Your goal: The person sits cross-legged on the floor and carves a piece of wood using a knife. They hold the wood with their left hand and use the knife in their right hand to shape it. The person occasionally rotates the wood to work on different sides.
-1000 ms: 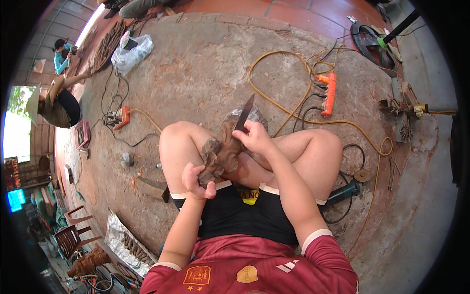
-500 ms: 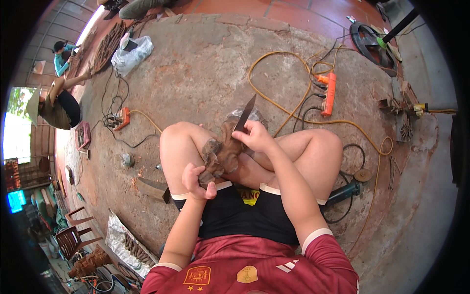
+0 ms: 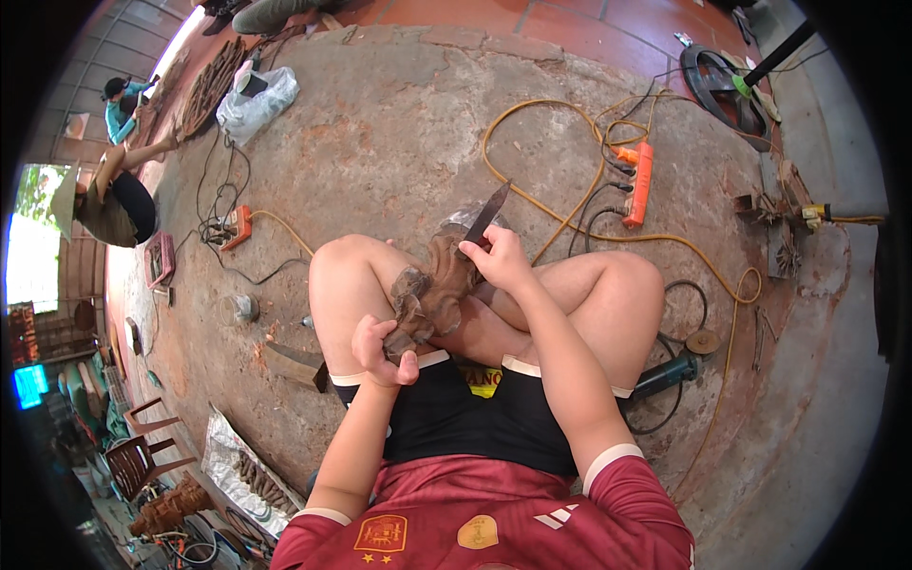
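Note:
A brown carved wood piece (image 3: 439,299) with rounded, folded shapes rests across my crossed legs. My left hand (image 3: 382,350) is closed at its lower left end, thumb and fingers around the edge. In my right hand (image 3: 498,258) is a dark flat pointed tool (image 3: 488,211), pinched between thumb and fingers. Whether it is a file or a knife blade I cannot tell. Its tip points up and to the right, and its lower end lies against the upper right of the carving. Clear plastic (image 3: 468,218) shows just beyond the carving.
An orange power strip (image 3: 638,185) with a looping yellow cord lies ahead to the right. By my right knee is a teal angle grinder (image 3: 670,372). A wood block (image 3: 296,365) and a jar (image 3: 239,309) are at left. Another person (image 3: 119,209) sits farther left.
The dark pointed tool and my right hand have shifted a little to the right, and the tool leans more to the right. My left hand and the carving have hardly moved.

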Available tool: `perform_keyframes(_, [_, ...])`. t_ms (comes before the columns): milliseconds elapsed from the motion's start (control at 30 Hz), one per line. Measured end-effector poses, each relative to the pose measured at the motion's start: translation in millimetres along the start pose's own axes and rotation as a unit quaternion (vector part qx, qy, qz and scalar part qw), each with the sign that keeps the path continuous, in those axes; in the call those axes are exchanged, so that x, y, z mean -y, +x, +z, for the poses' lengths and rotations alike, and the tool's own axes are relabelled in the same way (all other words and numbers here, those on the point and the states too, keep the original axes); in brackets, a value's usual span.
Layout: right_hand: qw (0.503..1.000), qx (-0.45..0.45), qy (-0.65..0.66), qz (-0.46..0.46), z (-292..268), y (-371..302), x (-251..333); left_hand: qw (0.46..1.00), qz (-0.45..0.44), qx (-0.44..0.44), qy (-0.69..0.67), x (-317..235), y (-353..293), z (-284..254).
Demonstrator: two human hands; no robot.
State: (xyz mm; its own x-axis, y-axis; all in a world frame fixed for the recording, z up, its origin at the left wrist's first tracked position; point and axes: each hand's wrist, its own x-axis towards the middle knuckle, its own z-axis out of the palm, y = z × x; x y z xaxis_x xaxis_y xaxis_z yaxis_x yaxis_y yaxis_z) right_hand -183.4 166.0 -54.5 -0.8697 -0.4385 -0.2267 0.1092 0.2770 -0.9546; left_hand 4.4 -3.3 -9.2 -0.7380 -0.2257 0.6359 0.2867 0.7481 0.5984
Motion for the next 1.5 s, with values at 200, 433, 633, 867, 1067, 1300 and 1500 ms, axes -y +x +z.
perform_keyframes(200, [0.993, 0.087, 0.070, -0.025, 1, -6, -3, 1.000, 0.013, 0.005, 0.014, 1, 0, -2])
perform_keyframes(433, [0.980, 0.102, 0.167, -0.036, 7, -12, 5, 1.000, 0.020, 0.003, 0.012, 1, 2, -2])
perform_keyframes(633, [0.998, 0.012, 0.064, -0.023, 3, -3, -7, 1.000, 0.027, 0.002, 0.009, 0, 4, -2])
perform_keyframes(867, [0.997, -0.060, 0.033, -0.036, 11, -4, -12, 1.000, 0.027, -0.002, 0.012, -2, 6, 0])
perform_keyframes(1067, [0.992, 0.083, 0.100, -0.002, 4, -9, 5, 0.999, 0.030, 0.000, 0.015, 0, 5, -2])
perform_keyframes(1300, [0.992, 0.081, 0.099, -0.011, 4, -13, 6, 1.000, 0.009, 0.002, 0.017, -2, 3, -2])
perform_keyframes(1500, [0.998, -0.037, 0.030, -0.041, 8, 2, -21, 1.000, 0.016, 0.001, 0.012, -2, 4, -1])
